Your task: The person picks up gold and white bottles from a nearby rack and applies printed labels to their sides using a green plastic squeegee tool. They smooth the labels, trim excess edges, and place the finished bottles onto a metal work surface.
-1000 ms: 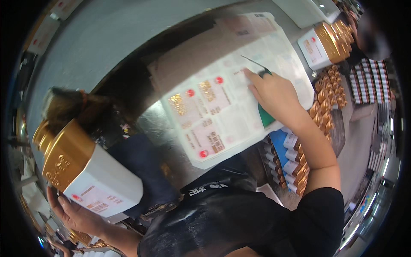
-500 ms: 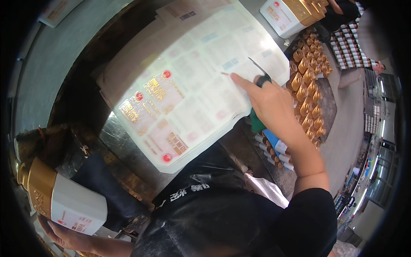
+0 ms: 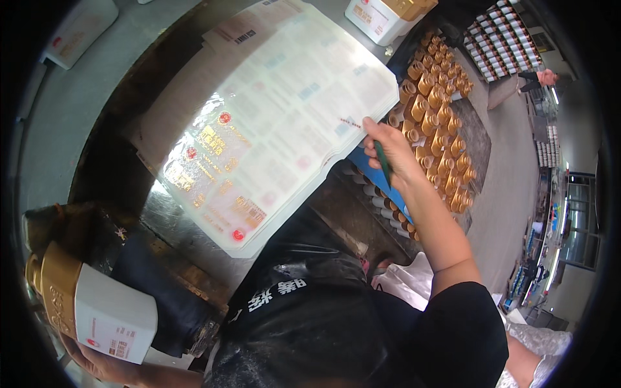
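Observation:
At the lower left, my left hand [image 3: 94,359] supports a white bottle [image 3: 115,317] with a gold shoulder and neck, lying tilted with red and gold print on its face. Most of those fingers are behind the bottle. My right hand [image 3: 393,152] is closed at the right edge of a stack of translucent decal sheets [image 3: 284,97]. A slim dark green tool [image 3: 383,165] sticks out below its fingers; its kind is unclear. Beside the fingertips shows a small strip of reddish print [image 3: 350,122]; whether it is pinched cannot be told.
Gold-topped bottles [image 3: 430,123] stand in rows at the right, beside a blue sheet [image 3: 377,176]. Another white and gold bottle [image 3: 378,19] is beyond the stack. A white container [image 3: 81,32] rests on the grey curved surface [image 3: 97,97] at upper left. Another person [image 3: 540,79] appears far right.
My right hand has drawn back from over the sheets to their right edge, and its pointing finger has curled in. The left hand still holds the bottle. The view has shifted.

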{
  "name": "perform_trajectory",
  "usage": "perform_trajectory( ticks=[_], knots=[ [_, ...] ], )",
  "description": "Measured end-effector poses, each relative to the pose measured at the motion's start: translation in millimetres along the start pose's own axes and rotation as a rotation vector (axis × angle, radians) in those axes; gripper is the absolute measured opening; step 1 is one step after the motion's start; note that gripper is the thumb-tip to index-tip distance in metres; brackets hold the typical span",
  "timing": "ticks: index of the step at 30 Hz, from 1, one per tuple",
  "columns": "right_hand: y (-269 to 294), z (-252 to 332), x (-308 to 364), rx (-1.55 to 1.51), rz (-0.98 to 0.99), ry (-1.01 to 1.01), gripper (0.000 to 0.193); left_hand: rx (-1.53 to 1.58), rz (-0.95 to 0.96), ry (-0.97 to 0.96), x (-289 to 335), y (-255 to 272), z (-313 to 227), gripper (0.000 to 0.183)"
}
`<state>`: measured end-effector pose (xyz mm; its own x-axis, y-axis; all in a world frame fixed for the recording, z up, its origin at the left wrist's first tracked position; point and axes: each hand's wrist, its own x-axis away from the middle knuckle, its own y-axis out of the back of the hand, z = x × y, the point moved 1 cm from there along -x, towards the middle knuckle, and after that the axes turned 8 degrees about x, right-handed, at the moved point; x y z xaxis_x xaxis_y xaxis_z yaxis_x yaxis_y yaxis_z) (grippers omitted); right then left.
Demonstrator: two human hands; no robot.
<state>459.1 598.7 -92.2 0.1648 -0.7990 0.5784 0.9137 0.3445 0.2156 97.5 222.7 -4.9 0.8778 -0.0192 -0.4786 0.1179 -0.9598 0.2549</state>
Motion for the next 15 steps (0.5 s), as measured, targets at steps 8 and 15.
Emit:
perform_trajectory(
  ticks=[8,15],
  knots=[
    [16,2,12,0.387,-0.124,0.299,0.026,0.395,0.112,0.223,-3,27,25,0.036],
    [-70,110,95,1.521,-0.278,0.939,0.015,0.349,0.273,0.067,-18,15,8,0.031]
  ],
)
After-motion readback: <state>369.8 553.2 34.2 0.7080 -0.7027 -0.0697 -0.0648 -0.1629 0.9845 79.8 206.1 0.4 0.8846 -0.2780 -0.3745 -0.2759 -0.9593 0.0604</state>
